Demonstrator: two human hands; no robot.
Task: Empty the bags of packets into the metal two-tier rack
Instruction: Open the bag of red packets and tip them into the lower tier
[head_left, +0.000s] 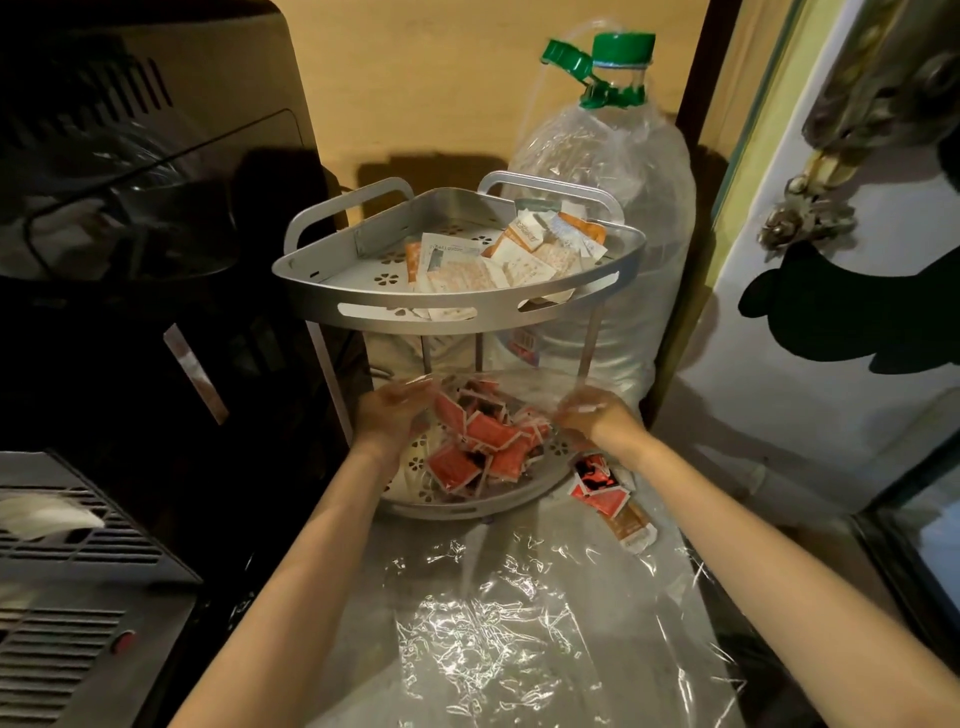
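Metal 2-tier rack (457, 306) stands at the counter's back edge, beside a large water bottle (618, 208). Empty clear bag (498, 634) lies flat along the counter's front edge. Second clear bag (488, 384) is held over the lower tier, red packets (483, 441) piled beneath it; pale packets (483, 260) fill the upper tier. Left hand (389, 415) and right hand (597, 415) each pinch a bag side, fingers curled. 3 or so stray packets (602, 488) lie by the rack's right foot. Step: tipping the second bag. Next likely needs lifting the bag clear, then gathering strays.
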